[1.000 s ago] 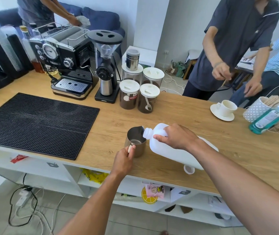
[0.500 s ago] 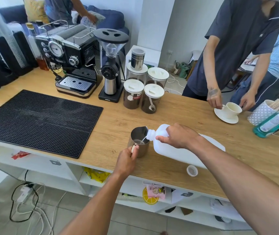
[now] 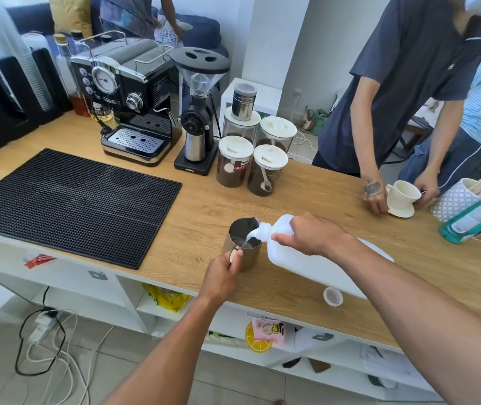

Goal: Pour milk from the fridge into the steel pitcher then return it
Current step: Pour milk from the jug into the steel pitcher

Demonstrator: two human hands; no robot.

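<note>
Head view: the pouring step is in hand. The right hand (image 3: 312,233) grips the tilted milk jug (image 3: 300,267), its spout over the steel pitcher (image 3: 249,257), milk streaming in. The left hand (image 3: 221,276) holds the pitcher's handle. Next, I judge: level the jug and fetch the cap (image 3: 332,296) lying right of the pitcher.

We see of ourselves only two arms, bare from the picture's lower edge to the fingertips. Our left hand (image 3: 221,276) ends a slim forearm at the front edge of the desk (image 3: 204,206). Our right hand (image 3: 309,235), above the desk, ends a forearm that looks much thicker, being nearer the camera.
</note>
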